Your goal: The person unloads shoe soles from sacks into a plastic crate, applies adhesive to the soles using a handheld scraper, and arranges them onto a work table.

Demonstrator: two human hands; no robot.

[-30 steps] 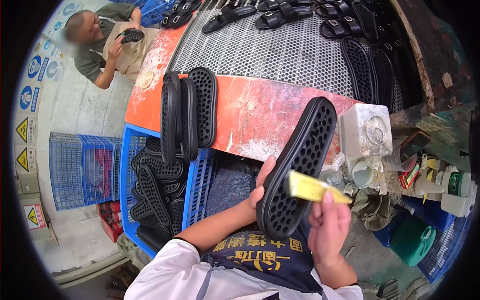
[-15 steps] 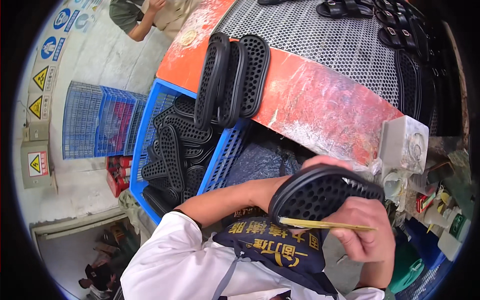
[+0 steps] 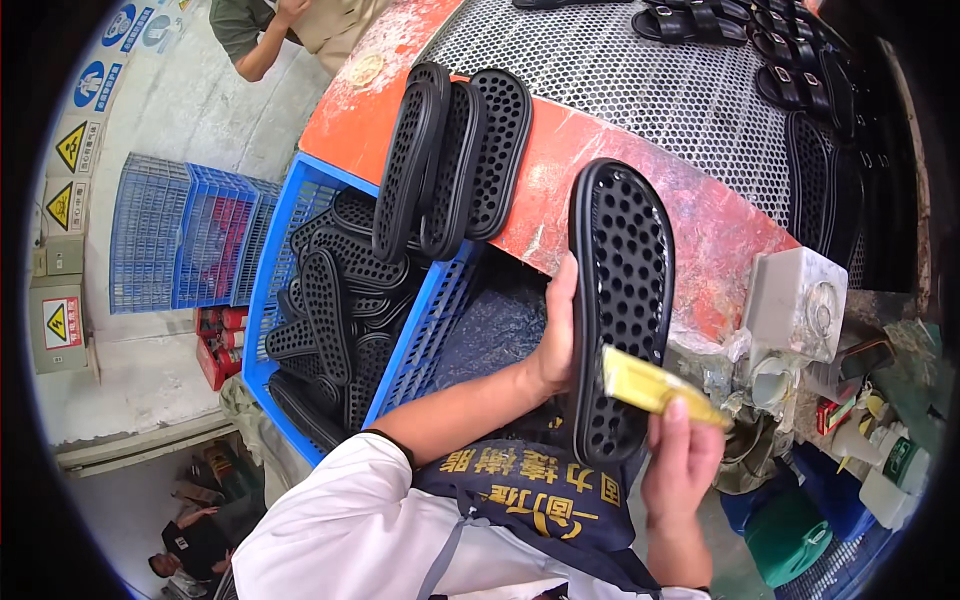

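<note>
Upright in my left hand [image 3: 558,340] is a black shoe sole [image 3: 625,270], its inner face full of round holes and turned toward me. My fingers grip it by its left edge, partly hidden behind it. A flat yellow brush [image 3: 655,384] is pinched in my right hand [image 3: 682,462]. Its pale tip lies over the lower half of the sole near the left rim. Wet white streaks shine along the sole's upper rim. Several more black soles [image 3: 500,150] rest on the red table edge [image 3: 560,130], overhanging a crate.
The blue crate [image 3: 272,262] on the left holds a heap of black soles [image 3: 325,310]. A perforated metal surface [image 3: 600,75] bears black sandals [image 3: 690,22] at the far right. A whitish box [image 3: 800,305] stands on the table's right end. Another person [image 3: 262,40] is at the far left.
The sole has swung from lying tilted to upright, its holed face now fully visible. My right hand and the brush have moved down and left, with the brush tip now over the sole's face.
</note>
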